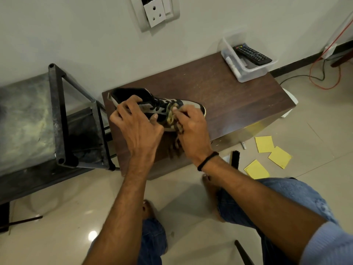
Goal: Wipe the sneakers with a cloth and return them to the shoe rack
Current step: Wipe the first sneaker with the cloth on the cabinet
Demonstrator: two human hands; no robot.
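A black and grey high-top sneaker lies on a low brown wooden table, its toe pointing right. My left hand grips its heel and ankle part. My right hand presses a patterned yellowish-brown cloth against the sneaker's side near the toe; part of the cloth hangs down over the table's front. The dark metal shoe rack stands directly left of the table, against the wall.
A clear plastic box with a black remote sits on the table's far right corner. Yellow paper squares and a black brush lie on the tiled floor at the right. Cables trail further right. My knees and bare feet are below.
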